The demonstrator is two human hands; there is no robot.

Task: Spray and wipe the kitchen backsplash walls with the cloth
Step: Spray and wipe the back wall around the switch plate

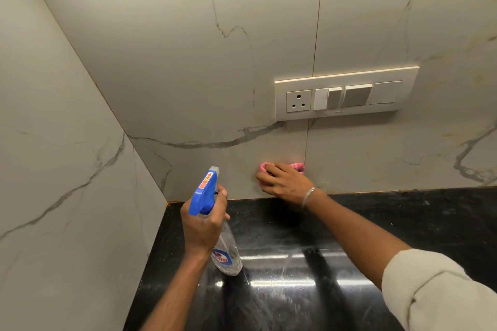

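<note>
My left hand (205,220) grips the neck of a clear spray bottle (228,252) with a blue trigger head, held above the counter with its nozzle aimed at the wall. My right hand (285,180) presses a pink cloth (297,166) flat against the marble-look backsplash (215,88), low down near the counter, just left of a vertical tile joint. Most of the cloth is hidden under the hand; its edges show at the left and right.
A cream switch plate (345,93) with a socket and switches sits on the back wall above the right hand. The side wall (59,142) meets the back wall in a corner at the left. A glossy black stone counter (336,263) runs below.
</note>
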